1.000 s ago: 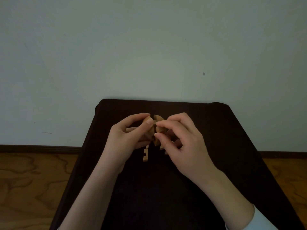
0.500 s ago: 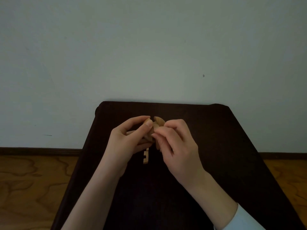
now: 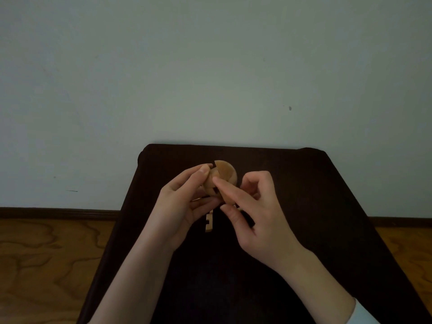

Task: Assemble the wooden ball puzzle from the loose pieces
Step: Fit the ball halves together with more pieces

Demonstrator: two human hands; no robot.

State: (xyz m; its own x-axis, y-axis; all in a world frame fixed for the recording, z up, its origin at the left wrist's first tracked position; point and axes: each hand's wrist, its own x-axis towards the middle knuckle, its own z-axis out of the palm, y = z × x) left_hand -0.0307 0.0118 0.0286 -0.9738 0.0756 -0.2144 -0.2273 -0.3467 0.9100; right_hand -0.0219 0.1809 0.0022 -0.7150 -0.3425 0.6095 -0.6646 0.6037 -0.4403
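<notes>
Both hands are up over the far half of the bench (image 3: 327, 183), working the part-built ball (image 3: 223, 175). My left hand (image 3: 180, 206) is clamped on the ball's left side, thumb on top, fingers curled under. My right hand (image 3: 261, 213) pinches a curved piece (image 3: 228, 196) against the ball's near right side, index fingertip pressing at the seam, thumb below.

Judgement: I'm mid-insertion. To do it well, I'd keep the left grip firm so the seated pieces don't spread, line the notch up square, then slide it in rather than force it. A cocked piece will jam. I can't see the slot itself; my fingers hide it.

One notched loose piece (image 3: 208, 222) lies flat on the bench just near-side of the ball, below my left fingers. It looks like it goes in next.

No containers in view.
</notes>
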